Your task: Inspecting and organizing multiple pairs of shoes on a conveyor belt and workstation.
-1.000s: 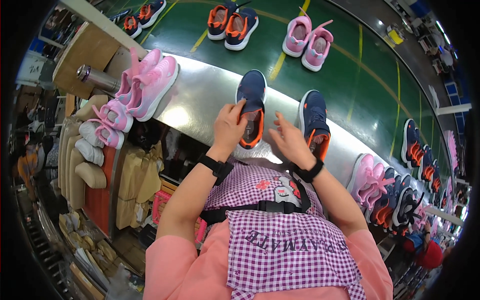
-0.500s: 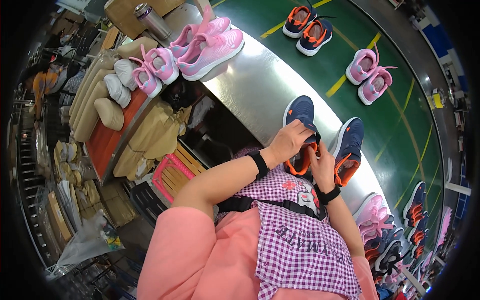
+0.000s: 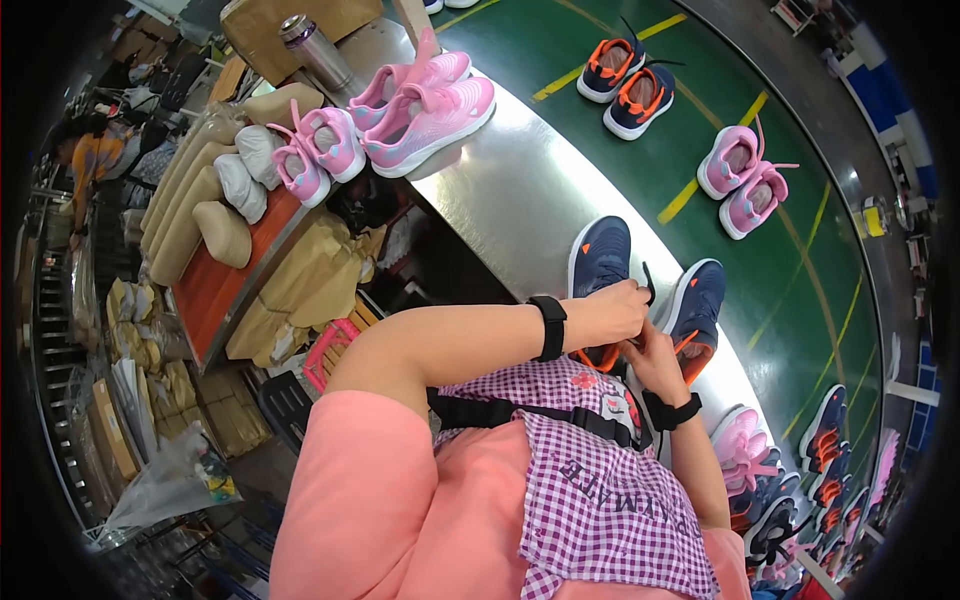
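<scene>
A navy sneaker [image 3: 602, 250] with orange lining stands on the metal bench edge before me, toe pointing away. My left hand [image 3: 618, 308] is closed in a pinch at the shoe's opening, and the end of a dark strap [image 3: 650, 284] sticks up past its fingers. Close against it, my right hand [image 3: 656, 360] has its fingers drawn together at the shoe's right side. What those right fingers hold is hidden. Just to the right stands the matching navy sneaker [image 3: 697, 300], also orange inside, and neither hand grips it.
Pink sneakers [image 3: 430, 125] stand on the bench at the far left, near a steel flask [image 3: 315, 52]. The green conveyor belt [image 3: 790, 290] carries more pairs. Beige shoe forms [image 3: 222, 232] lie on a red-topped table. More shoes [image 3: 745, 450] crowd the bench at right.
My left hand has moved right and slightly down across the shoe's opening, drawing the strap rightward. My hands are now closer together. The whole view has shifted slightly.
</scene>
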Tool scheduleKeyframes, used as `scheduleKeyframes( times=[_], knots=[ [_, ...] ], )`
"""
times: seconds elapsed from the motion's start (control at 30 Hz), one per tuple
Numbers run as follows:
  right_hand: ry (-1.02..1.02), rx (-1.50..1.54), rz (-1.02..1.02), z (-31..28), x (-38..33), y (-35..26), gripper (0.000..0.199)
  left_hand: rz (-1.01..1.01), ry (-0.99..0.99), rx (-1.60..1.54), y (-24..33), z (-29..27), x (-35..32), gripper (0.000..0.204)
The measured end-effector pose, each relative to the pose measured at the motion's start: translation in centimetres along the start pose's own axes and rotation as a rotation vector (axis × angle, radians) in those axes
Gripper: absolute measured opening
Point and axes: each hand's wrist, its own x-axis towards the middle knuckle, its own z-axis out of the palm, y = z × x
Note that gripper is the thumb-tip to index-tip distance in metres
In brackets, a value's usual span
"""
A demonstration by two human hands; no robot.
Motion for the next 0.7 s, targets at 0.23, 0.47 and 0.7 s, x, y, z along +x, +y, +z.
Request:
scheduleKeyframes(
  times=[0.23, 0.47, 0.7],
  knots=[
    [0.112, -0.071, 0.097, 1.3, -0.5, 0.3, 0.036, -0.155, 0.218, 0.057, 1.4, 1.8, -2.0, 0.017],
    [0.099, -0.069, 0.059, 1.1, -0.7, 0.2, 0.053, -0.192, 0.245, 0.113, 3.2, 1.3, -2.3, 0.030],
    [0.353, -0.062, 0.061, -0.5, -2.2, -1.6, 0.023, -0.232, 0.564, -0.403, 2.8, -3.4, -5.9, 0.021]
  ],
)
